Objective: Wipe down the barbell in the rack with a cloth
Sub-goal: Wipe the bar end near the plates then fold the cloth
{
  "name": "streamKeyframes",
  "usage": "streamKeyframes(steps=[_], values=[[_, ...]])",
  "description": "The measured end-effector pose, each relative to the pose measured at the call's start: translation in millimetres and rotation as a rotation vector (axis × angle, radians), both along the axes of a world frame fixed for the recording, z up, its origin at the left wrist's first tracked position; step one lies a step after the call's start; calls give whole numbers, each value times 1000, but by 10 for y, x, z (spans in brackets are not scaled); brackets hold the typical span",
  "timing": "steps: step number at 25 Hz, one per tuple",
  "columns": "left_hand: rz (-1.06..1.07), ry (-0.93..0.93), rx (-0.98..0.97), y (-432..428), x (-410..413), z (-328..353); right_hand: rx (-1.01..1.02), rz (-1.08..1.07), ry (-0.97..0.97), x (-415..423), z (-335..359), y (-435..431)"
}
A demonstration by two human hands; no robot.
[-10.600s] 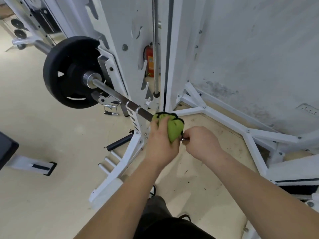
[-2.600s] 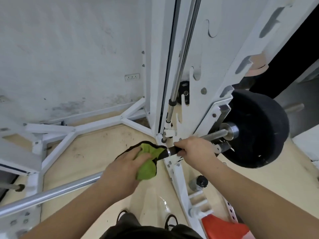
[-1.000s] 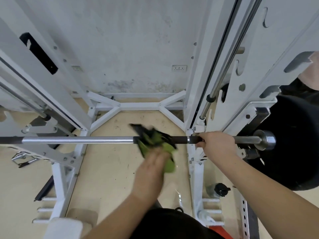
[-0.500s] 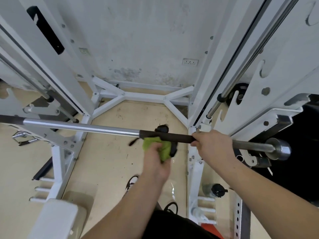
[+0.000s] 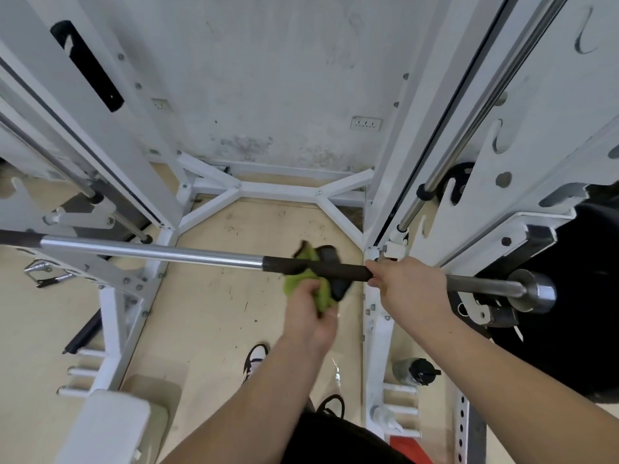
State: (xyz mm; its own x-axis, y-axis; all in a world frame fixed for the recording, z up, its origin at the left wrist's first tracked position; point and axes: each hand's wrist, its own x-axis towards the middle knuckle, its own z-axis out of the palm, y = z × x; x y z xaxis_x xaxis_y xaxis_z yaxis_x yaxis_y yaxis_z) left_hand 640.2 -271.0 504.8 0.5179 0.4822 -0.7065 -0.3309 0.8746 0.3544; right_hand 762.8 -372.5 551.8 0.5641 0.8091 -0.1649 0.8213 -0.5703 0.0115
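The barbell (image 5: 150,252) runs left to right across the white rack (image 5: 395,182), chrome in the middle with a dark section toward the right. A green cloth with black trim (image 5: 303,284) is bunched around the dark section, partly behind and below the bar. My left hand (image 5: 310,313) grips the cloth from underneath. Just right of it, my right hand (image 5: 405,284) is closed around the bar beside the rack's right upright. A black weight plate (image 5: 576,296) sits on the bar's right end.
White rack uprights and floor braces (image 5: 278,189) stand ahead, against a stained wall. A dark bottle (image 5: 413,371) rests on the storage pegs at lower right. A white bench pad (image 5: 107,426) is at lower left. My shoes (image 5: 256,358) stand on the beige floor.
Over the last second my left hand brought the cloth from below the bar up onto the dark section and rightward, toward my right hand. My right hand kept its grip on the bar.
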Motion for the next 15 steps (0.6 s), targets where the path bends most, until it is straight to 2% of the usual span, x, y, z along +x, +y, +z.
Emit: streamKeyframes(steps=[3,4,7,9,11,13,15], values=[[-178,87,-68,-222,47,15,12,-77,68,33,3,-31],[-156,89,-50,-130,-42,41,17,-93,68,44,6,-67],[98,73,46,216,-206,26,43,-126,129,49,6,-165],[132,53,-7,99,-19,54,53,-138,170,39,19,-181],[-4,28,-82,-248,184,53,120,-159,224,32,20,-200],[-187,54,-127,-479,209,96,284,-258,380,66,18,-323],[-451,141,32,-495,92,214,505,-359,388,165,-16,-561]])
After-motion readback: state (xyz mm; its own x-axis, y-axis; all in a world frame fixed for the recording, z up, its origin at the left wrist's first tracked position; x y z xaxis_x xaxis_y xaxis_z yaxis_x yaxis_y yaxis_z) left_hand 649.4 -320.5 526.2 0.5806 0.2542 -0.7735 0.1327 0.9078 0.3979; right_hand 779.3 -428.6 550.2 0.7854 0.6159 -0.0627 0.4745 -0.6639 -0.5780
